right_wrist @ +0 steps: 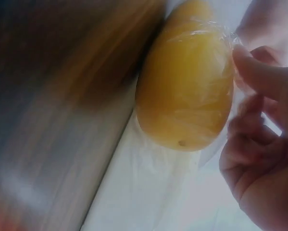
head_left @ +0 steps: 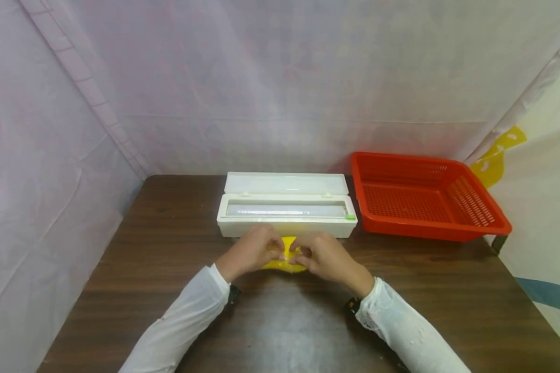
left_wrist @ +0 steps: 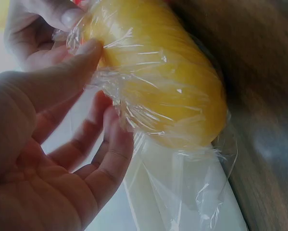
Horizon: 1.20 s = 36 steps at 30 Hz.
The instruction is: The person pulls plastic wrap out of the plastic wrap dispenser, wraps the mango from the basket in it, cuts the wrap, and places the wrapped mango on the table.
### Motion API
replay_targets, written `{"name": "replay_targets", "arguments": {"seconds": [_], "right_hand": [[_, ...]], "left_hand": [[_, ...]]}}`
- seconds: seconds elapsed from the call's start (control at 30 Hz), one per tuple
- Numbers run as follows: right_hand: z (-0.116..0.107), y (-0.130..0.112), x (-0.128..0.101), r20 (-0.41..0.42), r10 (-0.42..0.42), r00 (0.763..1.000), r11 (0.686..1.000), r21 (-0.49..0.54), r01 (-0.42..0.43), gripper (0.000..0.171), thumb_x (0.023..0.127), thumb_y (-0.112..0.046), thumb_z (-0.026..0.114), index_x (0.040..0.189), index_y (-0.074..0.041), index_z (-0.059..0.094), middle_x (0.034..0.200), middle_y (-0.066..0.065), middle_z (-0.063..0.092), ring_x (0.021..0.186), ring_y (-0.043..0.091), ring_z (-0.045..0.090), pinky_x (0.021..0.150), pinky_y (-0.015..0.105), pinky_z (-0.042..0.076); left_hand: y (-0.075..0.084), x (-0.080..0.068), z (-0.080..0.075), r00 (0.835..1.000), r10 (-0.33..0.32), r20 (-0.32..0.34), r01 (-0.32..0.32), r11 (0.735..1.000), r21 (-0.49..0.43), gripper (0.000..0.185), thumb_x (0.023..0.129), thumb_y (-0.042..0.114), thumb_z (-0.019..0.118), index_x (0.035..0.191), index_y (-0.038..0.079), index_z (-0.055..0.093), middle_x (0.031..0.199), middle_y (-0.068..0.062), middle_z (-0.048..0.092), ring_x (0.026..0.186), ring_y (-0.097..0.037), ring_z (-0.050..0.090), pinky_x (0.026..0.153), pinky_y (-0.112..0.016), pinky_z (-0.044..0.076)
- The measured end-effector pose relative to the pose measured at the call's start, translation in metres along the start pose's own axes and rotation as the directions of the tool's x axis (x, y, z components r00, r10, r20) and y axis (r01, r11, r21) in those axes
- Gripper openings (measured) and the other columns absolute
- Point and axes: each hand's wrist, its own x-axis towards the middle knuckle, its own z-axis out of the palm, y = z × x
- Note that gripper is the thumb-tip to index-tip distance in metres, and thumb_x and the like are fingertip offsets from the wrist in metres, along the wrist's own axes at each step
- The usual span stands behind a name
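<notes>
A smooth, oblong yellow fruit (head_left: 287,253), its exact kind unclear, lies under clear cling film in front of a white cling film box (head_left: 284,228). Wrinkled cling film (left_wrist: 153,91) hugs its skin, bunched on the side towards the hands. My left hand (head_left: 256,248) pinches that gathered film with thumb and forefinger, its other fingers loosely bent. From the other side my right hand (head_left: 324,254) pinches film at the fruit's upper edge. In the right wrist view the fruit (right_wrist: 184,91) shows a small brown spot at one end. The fingertips behind the film are partly hidden.
The box's lid (head_left: 287,184) stands open at the back, with a film roll (head_left: 284,210) inside and a green tab at its right end. Right of it sits a red perforated basket (head_left: 434,230). Pale cloth walls (head_left: 284,103) enclose the brown wooden table (head_left: 168,223).
</notes>
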Motion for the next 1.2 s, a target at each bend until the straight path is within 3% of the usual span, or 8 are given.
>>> {"name": "replay_targets", "arguments": {"seconds": [0.13, 0.3, 0.5, 0.63, 0.73, 0.9, 1.07, 1.2], "right_hand": [[-0.001, 0.000, 0.000, -0.007, 0.011, 1.000, 1.000, 0.011, -0.011, 0.015, 0.083, -0.017, 0.083, 0.094, -0.014, 0.073, 0.076, -0.008, 0.069, 0.067, 0.002, 0.059, 0.061, 0.019, 0.051], [-0.001, 0.001, 0.001, 0.006, -0.010, 1.000, 1.000, -0.004, 0.010, 0.028, 0.077, -0.031, 0.089, 0.094, -0.017, 0.072, 0.080, -0.011, 0.064, 0.070, 0.005, 0.056, 0.062, 0.020, 0.049], [0.002, 0.001, 0.003, 0.019, -0.009, 1.000, 0.999, 0.034, 0.008, 0.015, 0.083, -0.020, 0.084, 0.082, -0.020, 0.069, 0.073, -0.014, 0.063, 0.065, 0.003, 0.055, 0.058, 0.019, 0.049], [0.003, 0.004, 0.003, 0.034, 0.034, 0.999, 0.996, 0.086, -0.037, 0.018, 0.084, -0.017, 0.082, 0.081, -0.022, 0.066, 0.072, -0.015, 0.060, 0.064, 0.003, 0.055, 0.057, 0.021, 0.049], [0.004, 0.006, 0.003, 0.032, 0.052, 0.998, 0.992, 0.116, -0.055, 0.020, 0.084, -0.016, 0.082, 0.080, -0.023, 0.064, 0.071, -0.015, 0.060, 0.064, 0.004, 0.055, 0.056, 0.022, 0.050], [0.006, 0.009, 0.001, -0.017, 0.015, 1.000, 0.992, 0.128, -0.013, 0.016, 0.084, -0.017, 0.083, 0.077, -0.021, 0.069, 0.073, -0.013, 0.063, 0.065, 0.004, 0.054, 0.057, 0.021, 0.049], [0.008, 0.010, -0.006, -0.097, -0.079, 0.992, 0.997, -0.022, 0.077, 0.010, 0.084, -0.019, 0.083, 0.080, -0.017, 0.074, 0.085, -0.006, 0.061, 0.072, 0.007, 0.057, 0.063, 0.020, 0.051], [0.003, 0.010, -0.013, -0.077, -0.174, 0.982, 0.964, -0.217, 0.154, 0.014, 0.082, -0.024, 0.085, 0.090, -0.016, 0.077, 0.101, -0.002, 0.065, 0.088, 0.013, 0.062, 0.075, 0.026, 0.056]], "left_hand": [[-0.003, 0.002, -0.001, 0.999, 0.035, -0.011, -0.035, 0.999, -0.003, 0.012, 0.082, 0.016, 0.083, 0.091, 0.009, 0.078, 0.093, -0.002, 0.072, 0.092, -0.022, 0.065, 0.086, -0.037, 0.053], [-0.006, 0.004, -0.002, 0.998, 0.053, -0.026, -0.053, 0.999, -0.003, 0.008, 0.084, 0.017, 0.082, 0.088, 0.013, 0.077, 0.091, 0.002, 0.075, 0.086, -0.015, 0.065, 0.083, -0.032, 0.054], [-0.006, 0.004, -0.001, 0.999, 0.002, -0.039, -0.002, 1.000, -0.005, 0.016, 0.080, 0.023, 0.086, 0.083, 0.013, 0.073, 0.082, 0.004, 0.071, 0.076, -0.012, 0.061, 0.073, -0.029, 0.054], [-0.008, 0.004, -0.001, 0.999, -0.021, -0.049, 0.020, 1.000, -0.018, 0.023, 0.077, 0.026, 0.088, 0.072, 0.017, 0.067, 0.072, 0.009, 0.066, 0.067, -0.010, 0.056, 0.066, -0.025, 0.051], [-0.010, 0.004, -0.001, 0.998, 0.023, -0.053, -0.023, 1.000, -0.004, 0.019, 0.078, 0.025, 0.087, 0.072, 0.018, 0.070, 0.072, 0.009, 0.069, 0.066, -0.007, 0.056, 0.065, -0.021, 0.050], [-0.013, 0.001, -0.001, 0.986, 0.162, -0.048, -0.159, 0.985, 0.063, 0.011, 0.085, 0.022, 0.082, 0.084, 0.011, 0.078, 0.084, 0.000, 0.075, 0.073, -0.012, 0.066, 0.070, -0.024, 0.056], [-0.014, -0.010, 0.000, 0.972, 0.233, 0.012, -0.233, 0.962, 0.141, 0.022, 0.087, 0.028, 0.080, 0.099, 0.010, 0.080, 0.119, -0.010, 0.074, 0.103, -0.023, 0.071, 0.093, -0.038, 0.057], [-0.015, -0.017, 0.000, 0.975, 0.219, 0.049, -0.224, 0.960, 0.170, 0.036, 0.080, 0.031, 0.086, 0.109, 0.012, 0.077, 0.133, -0.010, 0.067, 0.115, -0.025, 0.067, 0.102, -0.040, 0.053]]}}
